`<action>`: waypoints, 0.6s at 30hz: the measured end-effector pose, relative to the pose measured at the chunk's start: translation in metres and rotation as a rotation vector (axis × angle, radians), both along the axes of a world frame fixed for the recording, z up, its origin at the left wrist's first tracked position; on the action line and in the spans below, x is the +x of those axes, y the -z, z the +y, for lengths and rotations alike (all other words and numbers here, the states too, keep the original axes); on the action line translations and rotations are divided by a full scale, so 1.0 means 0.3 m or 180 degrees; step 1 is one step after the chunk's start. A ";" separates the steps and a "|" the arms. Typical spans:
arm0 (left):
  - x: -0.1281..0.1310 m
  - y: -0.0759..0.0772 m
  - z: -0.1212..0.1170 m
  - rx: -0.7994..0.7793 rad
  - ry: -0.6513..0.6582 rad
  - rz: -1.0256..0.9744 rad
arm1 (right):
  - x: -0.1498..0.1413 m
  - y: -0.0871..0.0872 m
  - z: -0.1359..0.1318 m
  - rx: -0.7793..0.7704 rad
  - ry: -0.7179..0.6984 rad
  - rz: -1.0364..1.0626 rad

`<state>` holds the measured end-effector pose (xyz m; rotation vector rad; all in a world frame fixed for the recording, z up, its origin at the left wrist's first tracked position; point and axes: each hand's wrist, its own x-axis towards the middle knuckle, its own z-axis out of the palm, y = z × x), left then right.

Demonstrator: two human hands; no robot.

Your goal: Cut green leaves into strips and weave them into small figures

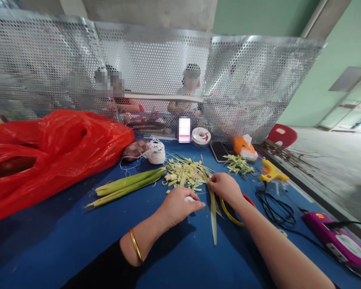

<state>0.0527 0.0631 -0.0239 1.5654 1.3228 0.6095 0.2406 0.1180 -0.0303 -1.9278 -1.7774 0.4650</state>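
Hands apart, head view. Left hand [179,206] curled, thumb toward the fingers, seemingly closed around a small white object [189,198] mostly hidden in the grip; what it is, cannot tell. Right hand [225,188] pinches the upper part of a long, flat, pale-green leaf strip [213,218], its lower end pointing toward the wearer, between the two hands on the blue tabletop [78,249].

Progress, judged by what lies about: partway. Just beyond the hands, a loose heap of pale yellow-green leaf cuttings [183,170]; a smaller heap of green trimmings [240,165] to its right. Long green leaf sheaths [129,184] left of the heap look whole, so likely some material remains unworked. No finished piece made out.

Edges and room: perforated silvery metal screen [243,80] bounds the far side. Shiny red plastic bag [63,148] takes up the far left. Widest stretch of blue surface: near left, around the left forearm. Right side tighter: yellow-and-red ring [228,214] partly behind the right wrist, then yellow glue gun [272,171] with coiled black cord [273,212], and purple box-shaped device [337,241] close to the right edge.
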 end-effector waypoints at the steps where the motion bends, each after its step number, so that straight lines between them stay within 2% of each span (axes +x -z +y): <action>1: 0.000 0.000 0.001 -0.0004 -0.0028 -0.0017 | 0.002 -0.003 0.000 0.0008 0.0012 -0.0048; 6: 0.001 -0.009 0.003 0.0056 -0.0244 -0.0114 | 0.041 -0.001 0.013 -0.0058 0.0014 0.0079; 11: 0.007 -0.030 -0.001 -0.0170 -0.0662 -0.0763 | 0.056 -0.029 0.004 -0.0158 -0.0115 0.0805; 15: 0.004 -0.038 -0.003 -0.0231 -0.0984 -0.1110 | -0.013 -0.081 -0.055 -0.0314 -0.0439 0.1568; 18: -0.002 -0.031 0.001 -0.0165 -0.1097 -0.1362 | -0.092 -0.087 -0.109 -0.0419 -0.0752 0.1941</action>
